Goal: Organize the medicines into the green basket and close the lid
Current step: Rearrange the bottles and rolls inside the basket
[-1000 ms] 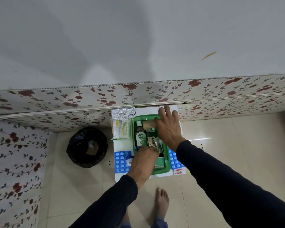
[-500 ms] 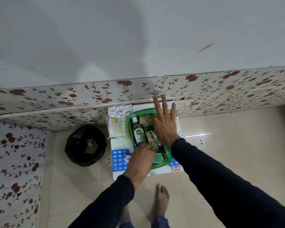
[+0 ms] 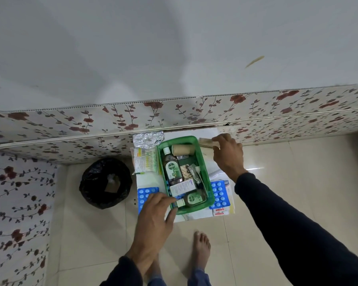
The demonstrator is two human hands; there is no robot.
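two hands point(image 3: 228, 156) flank green basket point(image 3: 205, 172), possibly gripping.

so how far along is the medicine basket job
Partly done. The green basket already holds two bottles, a bandage roll and a box. The right hand grips another roll outside it. Pill strips and blue tablet sheets remain outside; no lid is on.

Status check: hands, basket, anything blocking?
Left hand on the basket near rim, open. Right hand gripping a bandage roll outside the far corner. Basket part-filled, lid not seen. Blister packs outside.
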